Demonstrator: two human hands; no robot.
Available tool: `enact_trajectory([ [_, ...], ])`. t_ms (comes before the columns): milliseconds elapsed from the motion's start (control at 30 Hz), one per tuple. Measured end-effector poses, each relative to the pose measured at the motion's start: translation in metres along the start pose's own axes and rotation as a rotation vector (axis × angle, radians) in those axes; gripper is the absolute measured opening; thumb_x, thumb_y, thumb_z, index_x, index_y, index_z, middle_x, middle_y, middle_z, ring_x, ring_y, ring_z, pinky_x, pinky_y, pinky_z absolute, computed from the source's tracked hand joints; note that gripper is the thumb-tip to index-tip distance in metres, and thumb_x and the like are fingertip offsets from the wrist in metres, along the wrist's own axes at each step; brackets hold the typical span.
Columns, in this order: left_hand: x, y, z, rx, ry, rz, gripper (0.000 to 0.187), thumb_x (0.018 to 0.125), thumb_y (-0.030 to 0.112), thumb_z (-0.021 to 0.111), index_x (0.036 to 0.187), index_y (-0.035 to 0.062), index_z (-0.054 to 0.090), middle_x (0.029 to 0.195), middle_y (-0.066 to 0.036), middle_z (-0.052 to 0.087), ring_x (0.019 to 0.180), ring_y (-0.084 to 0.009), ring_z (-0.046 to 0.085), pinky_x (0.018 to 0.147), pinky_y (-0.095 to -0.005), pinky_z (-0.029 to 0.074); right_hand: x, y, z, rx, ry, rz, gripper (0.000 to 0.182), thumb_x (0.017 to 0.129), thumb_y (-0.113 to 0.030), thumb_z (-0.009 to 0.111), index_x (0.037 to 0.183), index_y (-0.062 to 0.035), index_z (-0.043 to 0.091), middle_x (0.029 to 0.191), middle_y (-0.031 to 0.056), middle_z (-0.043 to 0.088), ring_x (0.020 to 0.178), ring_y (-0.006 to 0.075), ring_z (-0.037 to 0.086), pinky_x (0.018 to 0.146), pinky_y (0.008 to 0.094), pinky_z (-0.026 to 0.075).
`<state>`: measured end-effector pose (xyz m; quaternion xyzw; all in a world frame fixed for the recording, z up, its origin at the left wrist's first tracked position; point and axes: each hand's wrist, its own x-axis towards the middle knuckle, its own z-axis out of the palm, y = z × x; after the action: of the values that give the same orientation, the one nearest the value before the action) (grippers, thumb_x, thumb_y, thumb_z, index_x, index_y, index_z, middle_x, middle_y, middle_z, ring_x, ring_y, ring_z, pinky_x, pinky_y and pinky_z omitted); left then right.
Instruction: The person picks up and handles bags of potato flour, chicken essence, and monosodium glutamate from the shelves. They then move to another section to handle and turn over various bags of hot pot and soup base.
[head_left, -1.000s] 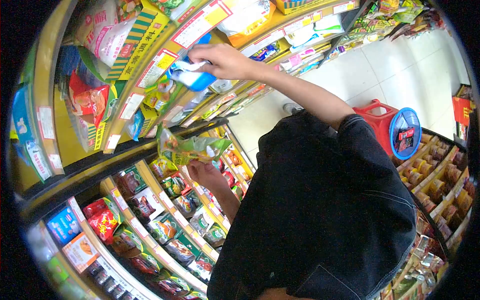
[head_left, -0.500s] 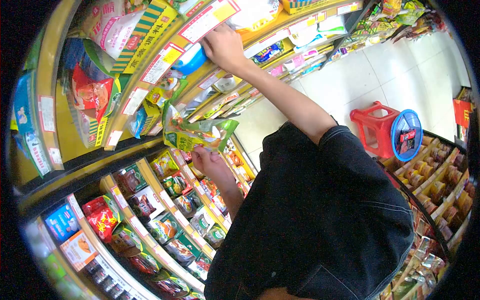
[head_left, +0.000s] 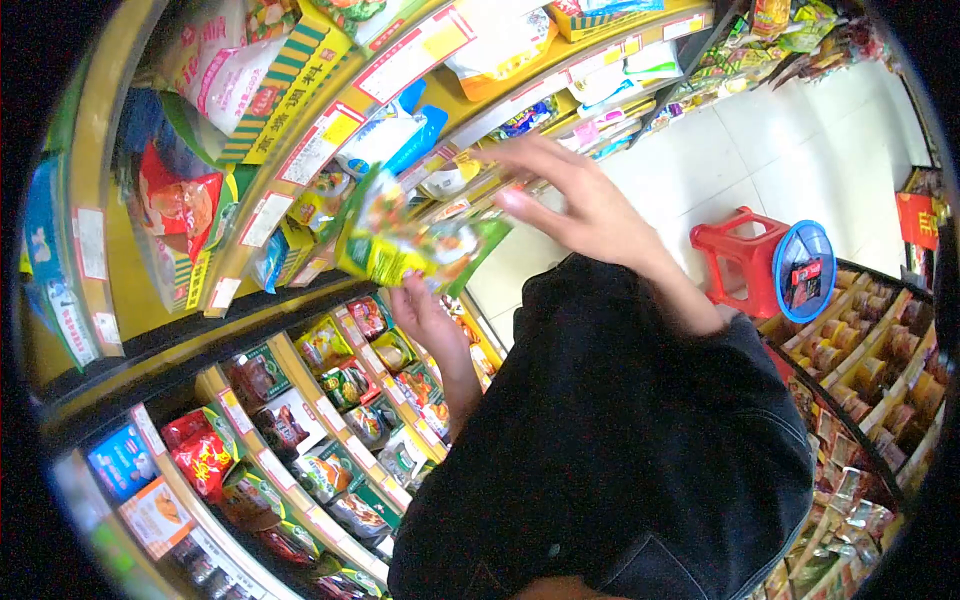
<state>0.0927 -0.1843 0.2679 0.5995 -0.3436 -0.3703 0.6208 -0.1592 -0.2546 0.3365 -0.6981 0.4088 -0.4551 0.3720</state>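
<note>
Shelves (head_left: pixel 250 330) of packaged snacks fill the left side of the view, tiered in yellow with white and red price labels along their edges. At far left, a red snack bag (head_left: pixel 175 205) stands on an upper shelf, and lower down a red packet (head_left: pixel 205 450) sits among darker pouches on the bottom tiers. Higher up and nearer the middle, a blue and white packet (head_left: pixel 395 135) lies tilted on a yellow shelf, just behind a price label (head_left: pixel 320 140).

Below that packet, the green snack bag (head_left: pixel 415 245) is held up in front of the shelves, roughly level and somewhat blurred. The left hand (head_left: pixel 425 315) grips it from underneath, fingers closed on its lower edge. The bag touches no shelf that I can make out.

To the right of the bag, the right hand (head_left: pixel 575 205) is open with the fingers spread, holding nothing; its fingertips lie near the bag's right end, and whether they touch it cannot be told through the blur. The person's dark sleeve (head_left: pixel 640 420) fills the lower middle.

Further right, on the pale tiled floor (head_left: pixel 830 140), stands a red plastic stool (head_left: pixel 745 255), with a blue round basket (head_left: pixel 805 270) just beside it. At the far right edge a rack of small wrapped snacks (head_left: pixel 870 370) curves downward.
</note>
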Motion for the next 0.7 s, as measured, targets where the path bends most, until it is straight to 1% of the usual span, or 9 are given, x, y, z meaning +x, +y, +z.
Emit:
enact_trajectory([
  [67, -0.001, 0.005, 0.014, 0.179, -0.197, 0.081, 0.023, 0.106, 0.02, 0.058, 0.115, -0.0005, 0.064, 0.109, -0.006, 0.067, 0.099, -0.0129, 0.06, 0.087, -0.0301, 0.048, -0.027, -0.008, -0.019, 0.261, -0.205, 0.152, 0.055, 0.097, -0.029, 0.069, 0.144, -0.0079, 0.05, 0.132, 0.0183, 0.059, 0.122, 0.0369, 0.061, 0.104, 0.0422, 0.049],
  [167, -0.012, 0.003, 0.043, 0.142, -0.489, 0.047, 0.022, 0.104, 0.015, 0.059, 0.118, -0.0023, 0.063, 0.108, -0.006, 0.067, 0.098, -0.0129, 0.062, 0.09, -0.0298, 0.048, -0.054, 0.002, -0.018, -0.068, -0.15, 0.158, 0.076, 0.09, -0.036, 0.075, 0.152, -0.0071, 0.041, 0.134, 0.0263, 0.059, 0.115, 0.0385, 0.065, 0.101, 0.0435, 0.051],
  [200, -0.022, 0.007, 0.06, 0.082, -0.493, 0.034, 0.018, 0.103, 0.013, 0.061, 0.109, -0.003, 0.063, 0.105, -0.008, 0.06, 0.096, -0.0169, 0.063, 0.082, -0.0301, 0.052, -0.06, 0.005, -0.017, -0.128, -0.162, 0.281, 0.066, 0.092, -0.035, 0.074, 0.144, -0.0036, 0.05, 0.126, 0.0265, 0.064, 0.105, 0.039, 0.068, 0.095, 0.0437, 0.052],
  [267, -0.032, 0.005, 0.079, 0.043, -0.553, 0.03, 0.02, 0.104, 0.014, 0.059, 0.113, -0.0034, 0.062, 0.108, -0.009, 0.059, 0.097, -0.0182, 0.063, 0.086, -0.0321, 0.053, -0.071, 0.007, -0.028, -0.011, -0.063, 0.423, 0.051, 0.094, -0.033, 0.073, 0.131, -0.0008, 0.06, 0.113, 0.0243, 0.069, 0.093, 0.033, 0.07, 0.088, 0.0403, 0.053],
  [333, -0.03, 0.012, 0.094, -0.108, -0.644, 0.048, 0.021, 0.105, 0.013, 0.055, 0.117, -0.0038, 0.06, 0.108, -0.009, 0.06, 0.096, -0.0185, 0.063, 0.09, -0.034, 0.053, -0.066, -0.011, -0.065, 0.092, -0.055, 0.549, 0.04, 0.097, -0.02, 0.072, 0.13, -0.0004, 0.061, 0.115, 0.0087, 0.068, 0.107, 0.015, 0.061, 0.097, 0.0329, 0.048],
  [433, -0.025, 0.032, 0.103, -0.114, -0.762, 0.006, 0.018, 0.106, 0.011, 0.053, 0.115, -0.0023, 0.06, 0.096, -0.008, 0.062, 0.088, -0.0145, 0.06, 0.085, -0.0297, 0.05, -0.053, -0.011, -0.147, 0.363, 0.653, 0.248, 0.033, 0.096, -0.019, 0.071, 0.124, -0.0006, 0.067, 0.124, 0.0091, 0.068, 0.113, 0.0182, 0.064, 0.098, 0.034, 0.051],
  [533, -0.019, 0.019, 0.091, -0.12, -0.785, -0.031, 0.016, 0.106, 0.009, 0.052, 0.113, -0.0015, 0.061, 0.087, -0.005, 0.061, 0.082, -0.012, 0.057, 0.079, -0.0274, 0.048, 0.018, -0.044, -0.237, -0.089, 0.699, 0.112, 0.037, 0.097, -0.031, 0.069, 0.122, -0.0034, 0.069, 0.108, 0.0066, 0.073, 0.099, 0.014, 0.068, 0.085, 0.0303, 0.053],
  [600, -0.023, 0.017, 0.089, -0.118, -0.763, -0.045, 0.016, 0.107, 0.01, 0.05, 0.111, -0.0008, 0.061, 0.081, -0.003, 0.058, 0.077, -0.0109, 0.055, 0.074, -0.0265, 0.046, 0.067, -0.063, -0.27, 0.03, 0.698, 0.096, 0.031, 0.096, -0.032, 0.069, 0.114, -0.0063, 0.072, 0.104, 0.0053, 0.074, 0.089, 0.0134, 0.068, 0.074, 0.0303, 0.051],
  [700, -0.03, 0.022, 0.083, -0.063, -0.754, -0.064, 0.019, 0.107, 0.013, 0.049, 0.109, -0.0011, 0.062, 0.076, -0.004, 0.055, 0.071, -0.0121, 0.053, 0.069, -0.028, 0.045, 0.121, -0.036, -0.325, -0.056, 0.621, 0.204, 0.023, 0.097, -0.018, 0.061, 0.112, -0.0013, 0.066, 0.095, 0.0121, 0.07, 0.067, 0.0146, 0.063, 0.058, 0.0299, 0.048],
])
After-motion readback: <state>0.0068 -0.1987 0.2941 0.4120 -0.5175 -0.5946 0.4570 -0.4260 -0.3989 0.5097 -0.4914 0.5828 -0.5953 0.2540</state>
